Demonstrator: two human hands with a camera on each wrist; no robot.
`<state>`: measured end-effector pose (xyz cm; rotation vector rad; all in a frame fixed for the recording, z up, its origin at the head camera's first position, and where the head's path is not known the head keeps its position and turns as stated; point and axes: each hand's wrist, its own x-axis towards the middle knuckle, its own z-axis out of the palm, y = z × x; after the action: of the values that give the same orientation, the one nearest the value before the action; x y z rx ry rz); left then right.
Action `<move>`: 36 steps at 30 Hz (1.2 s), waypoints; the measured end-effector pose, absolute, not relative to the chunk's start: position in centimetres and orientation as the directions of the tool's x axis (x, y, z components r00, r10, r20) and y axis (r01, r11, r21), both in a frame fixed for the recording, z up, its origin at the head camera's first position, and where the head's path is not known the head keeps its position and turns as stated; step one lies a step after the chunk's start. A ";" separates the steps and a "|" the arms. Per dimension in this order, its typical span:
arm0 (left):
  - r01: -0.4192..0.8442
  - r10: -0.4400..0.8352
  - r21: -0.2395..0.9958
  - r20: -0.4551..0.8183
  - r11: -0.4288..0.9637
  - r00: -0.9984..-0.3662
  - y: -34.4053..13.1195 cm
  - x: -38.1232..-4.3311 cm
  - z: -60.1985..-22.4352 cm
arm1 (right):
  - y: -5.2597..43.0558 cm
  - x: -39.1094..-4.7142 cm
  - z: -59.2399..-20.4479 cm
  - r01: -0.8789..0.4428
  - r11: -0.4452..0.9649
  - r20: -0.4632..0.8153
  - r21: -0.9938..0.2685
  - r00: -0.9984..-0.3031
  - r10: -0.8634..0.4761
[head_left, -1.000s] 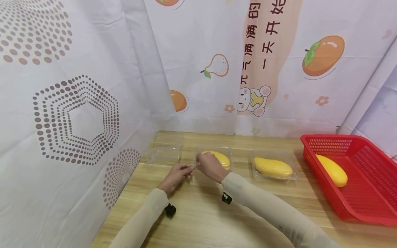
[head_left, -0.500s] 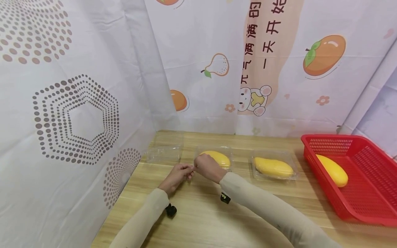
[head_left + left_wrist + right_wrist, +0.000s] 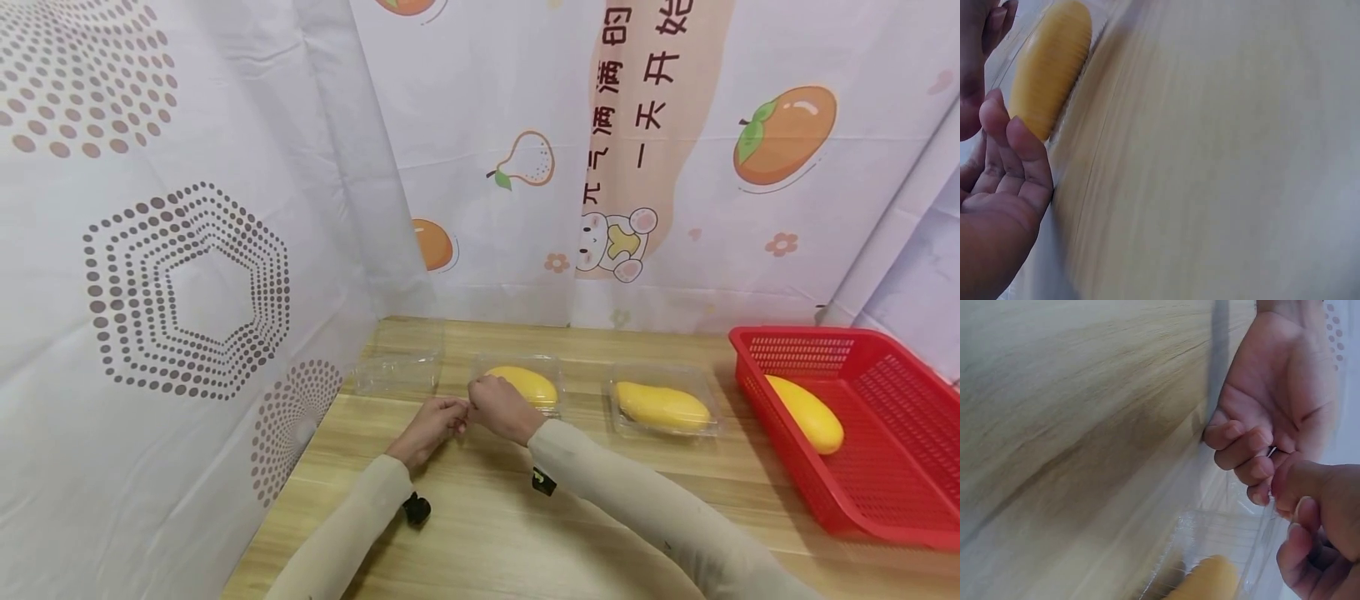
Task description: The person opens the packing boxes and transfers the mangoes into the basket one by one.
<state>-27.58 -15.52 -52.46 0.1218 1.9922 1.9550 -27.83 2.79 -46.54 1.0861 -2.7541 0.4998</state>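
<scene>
The left hand [image 3: 432,425] and right hand [image 3: 501,407] are held together at curled fingertips; whether anything is pinched cannot be told. The yellow mango [image 3: 531,385], boxed in a clear clamshell [image 3: 552,411] just beyond the right hand, could be nudged askew if that hand is swung carelessly. On the curtain [image 3: 487,100], “一天开始” can be read.

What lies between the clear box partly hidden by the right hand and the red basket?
Another clear box, with a yellow fruit inside. The head view shows it, with bare table on both its left and right.
</scene>
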 end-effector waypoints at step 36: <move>-0.116 0.232 0.986 -0.141 0.118 -0.962 -13.7 -27.0 -52.3 | 3.9 -26.7 -46.7 -0.689 0.725 0.450 0.025 -0.639 -0.623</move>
<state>-27.04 -13.69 -52.34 0.1148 2.1369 1.9252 -26.74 3.86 -46.74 1.0058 -2.4963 0.2056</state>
